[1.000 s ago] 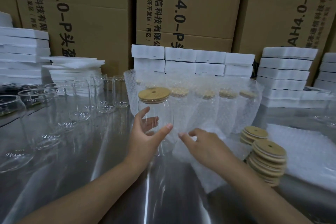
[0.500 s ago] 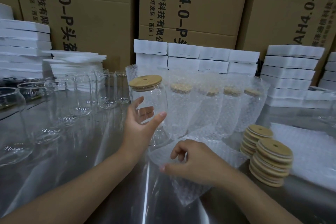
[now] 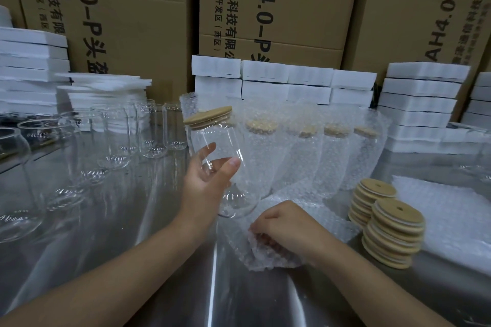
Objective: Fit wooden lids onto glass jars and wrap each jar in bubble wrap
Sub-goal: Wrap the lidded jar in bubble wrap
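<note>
The jar [image 3: 225,156] sits mid-frame, clear glass with a wooden lid [image 3: 208,117] seated on its mouth. It is tilted, with the top leaning toward 11 o'clock and the base toward 5. The left hand [image 3: 206,186] grips it round the middle from the 8 o'clock side, thumb across the front and fingers seen through the glass behind. Whether the base touches anything below cannot be told.

At 5 o'clock of the jar, just beside its base, a sheet of wrap [image 3: 268,256] lies crumpled on the table [image 3: 127,255]. The right hand [image 3: 288,225] rests on it with fingers curled, pinching the sheet's near-left edge.

From 1 to 3 o'clock of the jar stands a row of wrapped jars [image 3: 305,156], each lidded and cloaked in bubble film, touching side by side. Further out at 4 o'clock are two lid stacks [image 3: 393,233], leaning against each other, the discs slightly fanned, with a hole showing in each top disc. Beyond them at 3 to 4 o'clock lies a flat wrap pile [image 3: 451,218].

At 9 to 10 o'clock stand many empty jars [image 3: 117,141], upright and lidless, near one another on the shiny steel top.

Along the back, from 10 round to 2 o'clock, white foam [image 3: 287,79] is stacked in blocks and slabs, and behind it rise brown cartons [image 3: 305,8] with black print.
</note>
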A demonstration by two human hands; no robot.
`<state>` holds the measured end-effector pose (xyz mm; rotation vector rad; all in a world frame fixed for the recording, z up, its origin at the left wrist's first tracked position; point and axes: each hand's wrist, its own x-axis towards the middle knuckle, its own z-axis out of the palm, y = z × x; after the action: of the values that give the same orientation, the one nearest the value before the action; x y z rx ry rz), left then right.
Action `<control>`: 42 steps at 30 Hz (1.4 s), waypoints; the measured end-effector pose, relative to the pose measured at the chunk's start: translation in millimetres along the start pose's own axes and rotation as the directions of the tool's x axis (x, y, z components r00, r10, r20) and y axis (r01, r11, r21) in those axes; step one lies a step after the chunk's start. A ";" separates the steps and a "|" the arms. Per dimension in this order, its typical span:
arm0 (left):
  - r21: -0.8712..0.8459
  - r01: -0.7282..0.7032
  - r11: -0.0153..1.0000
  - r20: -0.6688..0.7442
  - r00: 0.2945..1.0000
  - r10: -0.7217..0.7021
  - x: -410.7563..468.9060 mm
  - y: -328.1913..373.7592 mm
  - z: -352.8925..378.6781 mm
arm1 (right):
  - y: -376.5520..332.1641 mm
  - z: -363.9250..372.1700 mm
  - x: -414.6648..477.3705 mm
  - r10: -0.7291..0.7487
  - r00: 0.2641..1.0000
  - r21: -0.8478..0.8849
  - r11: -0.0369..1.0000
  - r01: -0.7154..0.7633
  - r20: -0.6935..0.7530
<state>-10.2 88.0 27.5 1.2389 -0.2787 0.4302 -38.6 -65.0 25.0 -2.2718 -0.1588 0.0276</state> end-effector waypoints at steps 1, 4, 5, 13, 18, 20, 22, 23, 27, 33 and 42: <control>-0.012 0.008 1.000 0.009 1.000 -0.008 -1.1 1.0 0.6 | 0.2 -0.3 0.4 0.018 1.000 0.027 0.999 -0.018 0.006; -0.035 0.030 0.999 0.063 0.998 -0.027 -5.0 3.7 3.0 | 1.4 0.8 2.0 0.043 0.999 0.094 0.995 -0.043 0.005; -0.047 0.038 0.998 0.082 0.996 -0.034 -5.9 3.5 4.0 | 1.5 0.7 2.4 0.053 0.999 0.123 0.991 -0.053 -0.002; 0.121 -0.020 0.992 0.127 0.992 0.004 -7.2 -4.2 2.9 | 0.4 -3.9 2.7 0.086 0.993 0.282 0.958 -0.059 -0.084; 0.235 -0.065 0.970 0.209 0.978 0.015 -9.1 -11.7 -0.3 | 3.9 -0.6 8.2 0.064 0.985 0.354 0.935 -0.004 -0.158; 0.272 -0.067 0.960 0.238 0.971 0.000 -10.4 -12.1 1.4 | 2.5 -0.1 6.9 0.010 0.983 0.377 0.924 0.060 -0.181; 0.291 -0.059 0.955 0.265 0.964 -0.021 -8.6 -9.6 2.5 | 1.4 -0.4 2.5 -0.053 0.974 0.365 0.921 0.133 -0.221; 0.294 -0.044 0.955 0.277 0.960 -0.041 -7.5 -7.3 2.3 | 1.0 0.0 0.1 -0.096 0.968 0.332 0.928 0.172 -0.234; 0.370 -0.061 0.927 0.315 0.947 -0.064 -7.3 -3.9 -0.6 | -1.5 5.3 -7.2 -0.191 0.943 0.160 0.957 0.240 -0.273; 0.383 -0.106 0.918 0.265 0.964 0.001 -8.6 -2.4 3.9 | -4.7 -3.9 -5.6 -0.167 0.883 0.162 0.952 0.261 -0.438; 0.236 0.382 0.894 0.162 0.891 -0.424 -2.2 -1.7 2.4 | -2.8 -19.7 -2.3 -0.063 0.790 0.328 0.887 0.323 -0.609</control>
<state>-11.3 84.9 25.8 1.4999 -0.1495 -0.0394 -39.7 -78.4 39.8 -1.7222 -0.0523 -0.6903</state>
